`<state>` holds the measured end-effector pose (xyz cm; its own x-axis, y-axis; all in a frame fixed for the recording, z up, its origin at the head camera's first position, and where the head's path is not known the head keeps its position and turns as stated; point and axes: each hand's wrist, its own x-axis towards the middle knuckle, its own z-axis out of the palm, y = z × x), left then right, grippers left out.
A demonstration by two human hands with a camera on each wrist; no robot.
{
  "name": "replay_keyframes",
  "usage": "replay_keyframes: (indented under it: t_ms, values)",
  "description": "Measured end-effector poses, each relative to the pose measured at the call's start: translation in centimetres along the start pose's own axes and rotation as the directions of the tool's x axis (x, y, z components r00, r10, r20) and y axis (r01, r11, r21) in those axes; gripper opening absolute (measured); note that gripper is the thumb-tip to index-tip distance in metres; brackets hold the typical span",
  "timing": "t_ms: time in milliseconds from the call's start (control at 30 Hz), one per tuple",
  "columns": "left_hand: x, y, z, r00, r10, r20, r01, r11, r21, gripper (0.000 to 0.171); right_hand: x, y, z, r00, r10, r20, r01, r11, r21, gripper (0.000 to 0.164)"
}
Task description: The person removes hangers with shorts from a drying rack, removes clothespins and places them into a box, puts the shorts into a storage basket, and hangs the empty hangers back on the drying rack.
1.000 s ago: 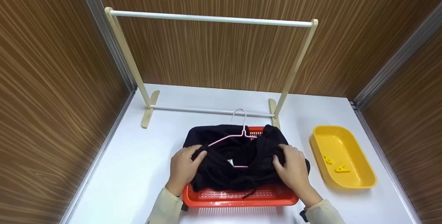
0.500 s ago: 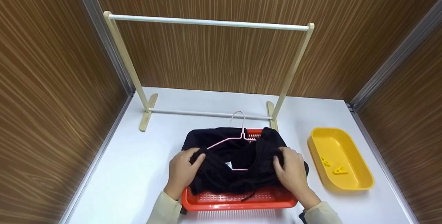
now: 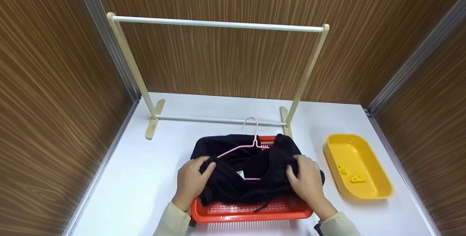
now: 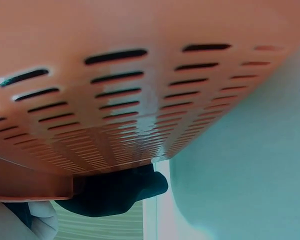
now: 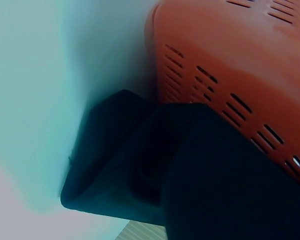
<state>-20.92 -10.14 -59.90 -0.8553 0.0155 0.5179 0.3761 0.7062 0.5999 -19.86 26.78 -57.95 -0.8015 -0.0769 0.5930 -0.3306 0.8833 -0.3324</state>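
A black garment [image 3: 247, 192] with a white neck tag and a dark cord lies bunched over a red slotted basket [image 3: 251, 217]. Inside its neck opening sits a thin pink hanger [image 3: 236, 148], its hook sticking out toward the rack; the hanger's right end goes under the cloth. My left hand [image 3: 191, 179] grips the garment at its left, thumb on top, by the hanger's left arm. On the other side my right hand [image 3: 307, 177] pinches the cloth. Black fabric [image 5: 155, 165] drapes over the basket's side in the right wrist view. The left wrist view shows mostly the basket wall [image 4: 155, 30].
Behind the basket stands a wooden rack with a white top bar [image 3: 218, 23] and a lower bar [image 3: 200, 118]. A yellow tray [image 3: 367, 156] on the right holds two yellow clips [image 3: 357, 179]. Wood-grain panels [image 3: 218, 68] enclose the white table [image 3: 127, 177] at the back and sides.
The whole scene has shifted slightly in the head view, as if the camera moved. Both hands keep their grip on the garment, and the hanger stays in its neck.
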Motion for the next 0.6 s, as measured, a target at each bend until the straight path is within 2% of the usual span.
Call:
replay_keyframes:
  t_ms: [433,600]
  values:
    - [0.19,0.12,-0.17,1.0,-0.011,0.023,0.01,0.999,0.031,0.021,-0.02,0.0,-0.05,1.0,-0.002,-0.014,0.003,1.0,0.01,0.027]
    - [0.21,0.32,-0.4,0.995,0.053,0.083,-0.061,0.994,0.096,0.022,-0.04,0.04,-0.04,1.0,0.006,-0.008,-0.006,1.0,0.012,0.027]
